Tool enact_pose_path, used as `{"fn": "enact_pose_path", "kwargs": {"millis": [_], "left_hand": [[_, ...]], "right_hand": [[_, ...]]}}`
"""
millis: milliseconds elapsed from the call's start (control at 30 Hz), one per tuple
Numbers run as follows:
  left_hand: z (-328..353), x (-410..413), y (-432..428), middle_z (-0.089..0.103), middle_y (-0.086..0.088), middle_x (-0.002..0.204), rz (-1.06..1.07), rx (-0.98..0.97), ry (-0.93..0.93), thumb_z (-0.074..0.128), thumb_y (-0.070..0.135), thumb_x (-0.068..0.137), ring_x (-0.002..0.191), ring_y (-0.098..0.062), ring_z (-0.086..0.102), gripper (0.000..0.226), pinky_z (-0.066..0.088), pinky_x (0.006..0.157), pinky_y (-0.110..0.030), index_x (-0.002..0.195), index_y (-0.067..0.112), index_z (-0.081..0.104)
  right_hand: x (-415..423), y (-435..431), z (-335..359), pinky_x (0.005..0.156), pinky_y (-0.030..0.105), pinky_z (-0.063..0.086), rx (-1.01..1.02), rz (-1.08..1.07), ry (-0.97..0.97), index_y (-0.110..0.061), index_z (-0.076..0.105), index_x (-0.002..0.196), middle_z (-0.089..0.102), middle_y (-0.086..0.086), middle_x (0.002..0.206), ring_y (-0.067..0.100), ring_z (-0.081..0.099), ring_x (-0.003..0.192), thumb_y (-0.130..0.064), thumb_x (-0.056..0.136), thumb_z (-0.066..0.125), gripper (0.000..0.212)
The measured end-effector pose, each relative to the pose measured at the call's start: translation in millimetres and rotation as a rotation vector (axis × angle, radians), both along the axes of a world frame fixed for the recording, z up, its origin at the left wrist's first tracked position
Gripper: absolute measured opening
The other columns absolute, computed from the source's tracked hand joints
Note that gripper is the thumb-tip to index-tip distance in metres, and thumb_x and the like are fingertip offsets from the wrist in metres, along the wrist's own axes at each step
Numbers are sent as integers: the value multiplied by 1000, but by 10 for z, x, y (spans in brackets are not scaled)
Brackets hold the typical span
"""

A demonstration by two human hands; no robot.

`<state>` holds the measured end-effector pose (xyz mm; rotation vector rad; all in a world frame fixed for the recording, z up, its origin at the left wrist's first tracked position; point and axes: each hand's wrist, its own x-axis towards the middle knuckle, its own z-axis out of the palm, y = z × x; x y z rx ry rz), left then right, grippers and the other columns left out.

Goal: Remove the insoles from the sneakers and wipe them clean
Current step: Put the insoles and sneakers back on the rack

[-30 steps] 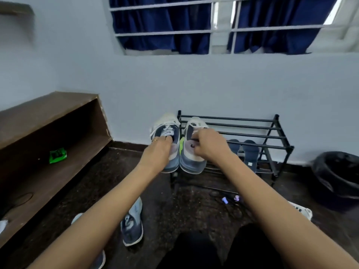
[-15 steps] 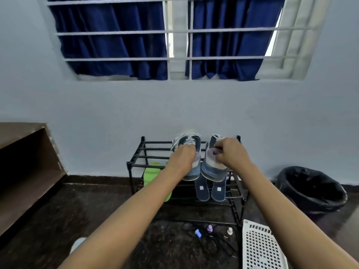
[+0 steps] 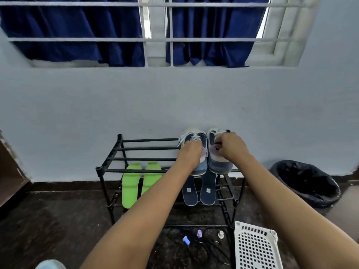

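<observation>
Two blue-and-white sneakers stand side by side on the right end of the top tier of a black metal shoe rack. My left hand grips the left sneaker from above. My right hand grips the right sneaker at its opening. On the lower tier lie two dark blue insoles under the sneakers and two bright green insoles at the left.
A black lined bin stands on the floor to the right of the rack. A white perforated basket sits at the lower right. Small plastic bits and dark cables lie on the dark floor in front. A pale shoe toe shows at bottom left.
Both hands have carried the two sneakers rightward along the rack's top tier to its right end. The view has swung right and the brown shelf has slid out of sight.
</observation>
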<state>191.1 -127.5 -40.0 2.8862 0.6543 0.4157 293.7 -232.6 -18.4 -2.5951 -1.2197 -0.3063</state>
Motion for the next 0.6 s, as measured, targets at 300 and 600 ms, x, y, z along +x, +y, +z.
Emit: {"fn": "enact_pose_path", "kwargs": {"millis": [300, 600], "left_hand": [[-178, 215, 52, 51, -20, 130, -21, 64, 24, 46, 0, 96, 122, -35, 46, 29, 41, 92, -39, 125, -1, 47], [-188, -251, 200, 47, -14, 134, 96, 78, -21, 70, 14, 85, 122, -34, 49, 61, 42, 97, -39, 136, 8, 38]], "right_hand": [[130, 49, -194, 60, 28, 32, 20, 31, -1, -16, 69, 75, 52, 4, 72, 25, 42, 68, -15, 79, 55, 14], [-336, 151, -229, 84, 39, 38, 167, -41, -146, -2, 63, 103, 57, 19, 111, 36, 45, 109, -2, 84, 51, 23]]}}
